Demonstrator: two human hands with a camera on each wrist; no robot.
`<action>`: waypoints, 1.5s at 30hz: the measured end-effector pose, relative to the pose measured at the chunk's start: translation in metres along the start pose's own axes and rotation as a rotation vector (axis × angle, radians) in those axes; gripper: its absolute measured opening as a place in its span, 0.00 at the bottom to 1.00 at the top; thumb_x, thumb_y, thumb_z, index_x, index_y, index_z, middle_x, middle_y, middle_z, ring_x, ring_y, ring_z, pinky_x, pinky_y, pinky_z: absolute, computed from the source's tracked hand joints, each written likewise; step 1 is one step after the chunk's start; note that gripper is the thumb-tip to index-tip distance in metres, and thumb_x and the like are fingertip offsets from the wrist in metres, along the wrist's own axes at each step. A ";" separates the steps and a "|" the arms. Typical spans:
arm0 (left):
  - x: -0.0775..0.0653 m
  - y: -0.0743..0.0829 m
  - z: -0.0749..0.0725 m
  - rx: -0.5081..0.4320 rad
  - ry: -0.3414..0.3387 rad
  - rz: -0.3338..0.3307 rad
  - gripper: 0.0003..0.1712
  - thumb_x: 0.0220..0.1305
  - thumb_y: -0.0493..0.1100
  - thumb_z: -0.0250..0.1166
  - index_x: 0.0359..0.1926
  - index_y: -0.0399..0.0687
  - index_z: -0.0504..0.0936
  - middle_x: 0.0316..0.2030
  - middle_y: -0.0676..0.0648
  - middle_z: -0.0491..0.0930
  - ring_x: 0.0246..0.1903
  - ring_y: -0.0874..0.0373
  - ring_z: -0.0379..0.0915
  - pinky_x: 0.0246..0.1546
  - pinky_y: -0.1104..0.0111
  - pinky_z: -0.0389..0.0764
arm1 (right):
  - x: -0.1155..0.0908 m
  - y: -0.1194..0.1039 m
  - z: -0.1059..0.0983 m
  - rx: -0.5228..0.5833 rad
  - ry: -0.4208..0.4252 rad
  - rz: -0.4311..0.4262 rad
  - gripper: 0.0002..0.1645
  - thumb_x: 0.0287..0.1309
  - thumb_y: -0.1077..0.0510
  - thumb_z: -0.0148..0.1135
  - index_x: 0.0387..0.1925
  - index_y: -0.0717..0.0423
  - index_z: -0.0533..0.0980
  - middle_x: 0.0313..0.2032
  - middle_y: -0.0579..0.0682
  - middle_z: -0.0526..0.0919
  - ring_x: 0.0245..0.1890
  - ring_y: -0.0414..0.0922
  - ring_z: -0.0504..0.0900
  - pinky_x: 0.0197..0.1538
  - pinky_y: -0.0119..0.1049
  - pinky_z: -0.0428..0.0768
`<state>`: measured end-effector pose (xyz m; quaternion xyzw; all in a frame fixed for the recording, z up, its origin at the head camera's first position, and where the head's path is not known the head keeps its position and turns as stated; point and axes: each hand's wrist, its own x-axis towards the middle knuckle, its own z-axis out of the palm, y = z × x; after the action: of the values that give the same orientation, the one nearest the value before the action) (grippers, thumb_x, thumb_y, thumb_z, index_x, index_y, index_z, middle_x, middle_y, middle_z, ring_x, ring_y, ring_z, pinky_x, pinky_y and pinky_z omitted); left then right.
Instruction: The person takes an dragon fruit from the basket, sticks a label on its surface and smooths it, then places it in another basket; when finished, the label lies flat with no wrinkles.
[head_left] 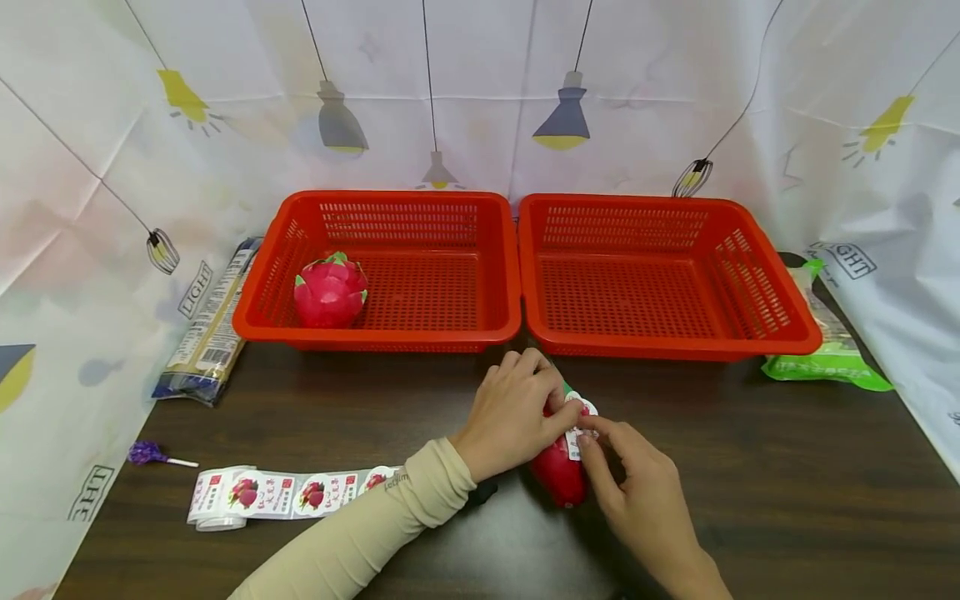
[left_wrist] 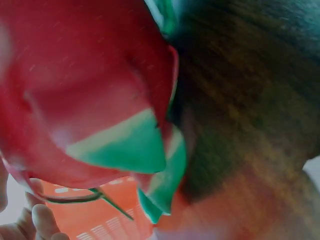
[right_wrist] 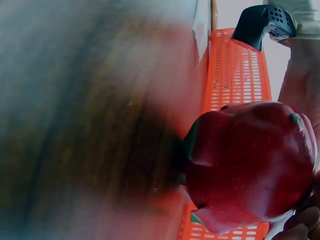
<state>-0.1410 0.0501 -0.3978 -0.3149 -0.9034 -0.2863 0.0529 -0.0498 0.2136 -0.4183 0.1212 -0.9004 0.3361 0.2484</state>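
A red dragon fruit (head_left: 558,477) with green-tipped scales is over the table in front of the right basket. My left hand (head_left: 513,408) grips it from the left, fingers curled over it and thumb at a white printed label (head_left: 575,442) on its surface. From the right, my right hand (head_left: 637,483) pinches at the label's edge with thumb and index finger. Close up, the dragon fruit (left_wrist: 95,95) fills much of the left wrist view. The right wrist view shows the dragon fruit's (right_wrist: 250,165) smooth side, with fingertips at its lower right; the label is hidden there.
Two red baskets (head_left: 375,335) (head_left: 675,343) stand side by side at the back; the left one holds another dragon fruit (head_left: 331,292). A strip of labels (head_left: 262,494) and a purple lollipop (head_left: 147,452) lie at left. Packaged bags (head_left: 210,333) (head_left: 832,358) flank the baskets.
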 end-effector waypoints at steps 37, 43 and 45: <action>-0.057 0.037 0.027 -0.704 -0.036 -0.498 0.76 0.46 0.71 0.75 0.82 0.63 0.33 0.82 0.50 0.31 0.81 0.45 0.35 0.69 0.36 0.65 | 0.009 0.131 -0.114 1.430 0.451 0.961 0.13 0.74 0.54 0.57 0.54 0.53 0.72 0.40 0.50 0.81 0.40 0.47 0.82 0.47 0.38 0.85; -0.051 0.034 0.039 -0.721 -0.049 -0.527 0.75 0.47 0.66 0.78 0.82 0.53 0.37 0.82 0.44 0.36 0.79 0.41 0.42 0.69 0.40 0.68 | 0.034 0.151 -0.107 1.600 0.524 1.083 0.20 0.72 0.52 0.59 0.60 0.49 0.67 0.50 0.51 0.77 0.51 0.48 0.81 0.59 0.40 0.83; -0.050 0.034 0.040 -0.751 -0.029 -0.526 0.72 0.48 0.61 0.78 0.81 0.50 0.40 0.80 0.42 0.44 0.76 0.41 0.50 0.68 0.42 0.71 | 0.043 0.151 -0.104 1.626 0.545 1.077 0.25 0.70 0.52 0.60 0.65 0.47 0.68 0.51 0.51 0.80 0.55 0.48 0.81 0.61 0.40 0.82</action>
<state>-0.0773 0.0668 -0.4282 -0.0760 -0.7868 -0.5933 -0.1522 -0.1064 0.3934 -0.4099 -0.2495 -0.2462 0.9309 0.1029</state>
